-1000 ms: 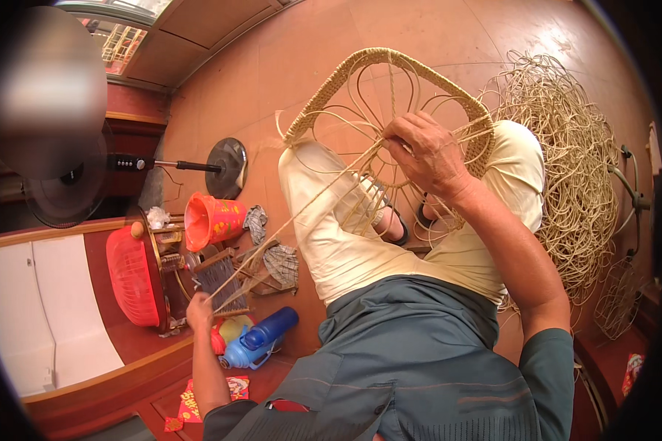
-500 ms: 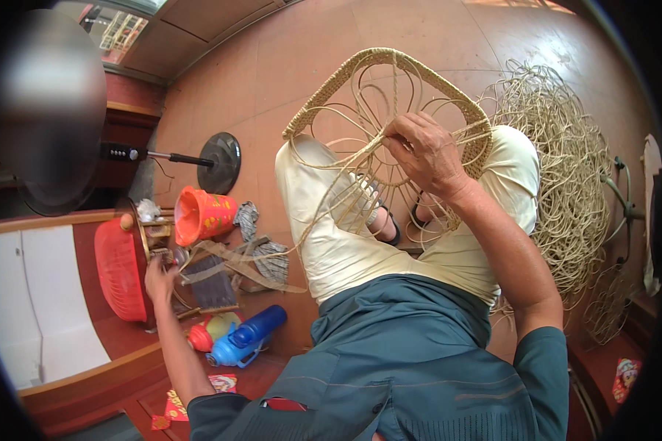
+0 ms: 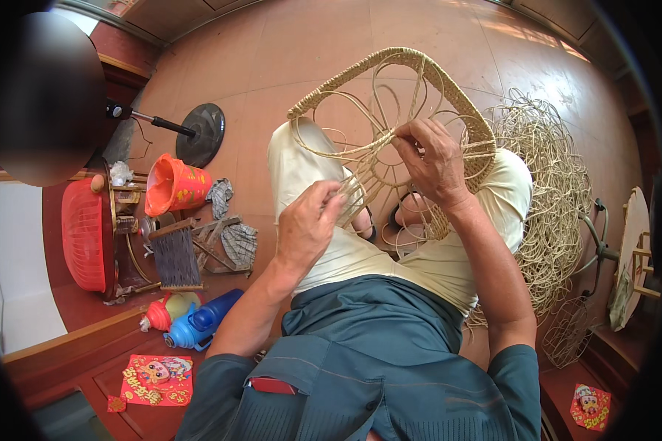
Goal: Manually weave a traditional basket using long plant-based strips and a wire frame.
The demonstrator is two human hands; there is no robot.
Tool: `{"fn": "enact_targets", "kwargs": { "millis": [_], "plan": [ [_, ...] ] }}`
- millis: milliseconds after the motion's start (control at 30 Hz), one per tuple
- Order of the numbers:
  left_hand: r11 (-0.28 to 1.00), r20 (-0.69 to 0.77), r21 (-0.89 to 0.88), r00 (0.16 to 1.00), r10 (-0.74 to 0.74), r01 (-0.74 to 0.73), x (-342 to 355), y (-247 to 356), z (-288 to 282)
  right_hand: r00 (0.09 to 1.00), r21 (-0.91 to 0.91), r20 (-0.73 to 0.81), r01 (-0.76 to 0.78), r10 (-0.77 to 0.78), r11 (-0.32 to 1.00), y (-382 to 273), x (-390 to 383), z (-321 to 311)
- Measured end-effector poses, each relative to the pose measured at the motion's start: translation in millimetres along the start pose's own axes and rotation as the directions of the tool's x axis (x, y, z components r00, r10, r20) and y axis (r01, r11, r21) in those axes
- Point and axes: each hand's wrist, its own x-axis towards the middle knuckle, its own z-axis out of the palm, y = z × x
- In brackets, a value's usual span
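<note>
A rattan frame [image 3: 390, 62] with a braided rim and looped cane inside rests on my knees, tilted up away from me. My right hand [image 3: 434, 162] grips the centre of the frame where the cane loops meet. My left hand [image 3: 305, 224] pinches a bundle of thin cane strands [image 3: 353, 191] that run up into the frame's lower part. Both forearms reach from my lap over pale trousers.
A big heap of loose cane coils [image 3: 552, 184] lies on the floor to my right. To my left stand an orange bucket [image 3: 173, 184], a red basket [image 3: 84, 231], a small wooden stool [image 3: 176, 257], a blue bottle [image 3: 202, 320] and a fan base [image 3: 202, 132].
My left hand came back from far out at the left, where it pulled the strands taut, to the frame at my knee. My right hand stayed on the frame.
</note>
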Motion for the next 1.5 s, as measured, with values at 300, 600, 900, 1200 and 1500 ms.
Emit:
{"fn": "enact_targets", "kwargs": {
  "millis": [300,600,900,1200,1500],
  "plan": [
    [0.769,-0.283,0.566,0.946,-0.159,0.298,-52,-163,-168,1.000,0.021,-0.013,-0.008,0.008,1.000,9,-4,-4],
    [-0.141,-0.604,0.796,0.758,-0.246,0.588,-136,-276,-455,1.000,0.047,-0.020,0.007,-0.006,0.999,8,-6,0],
    [0.565,-0.252,0.676,0.869,-0.427,0.473,-17,-238,-404,1.000,0.031,0.012,-0.008,0.007,0.999,3,-2,-3],
    [0.996,0.109,0.082,0.994,0.030,-0.039,17,3,-28,0.999,-0.009,0.028,-0.032,0.032,0.999,-3,-1,-3],
    [0.939,-0.070,0.342,0.995,0.070,-0.042,3,-59,-81,1.000,0.005,-0.008,-0.015,0.015,1.000,2,0,-4]
  ]
}}
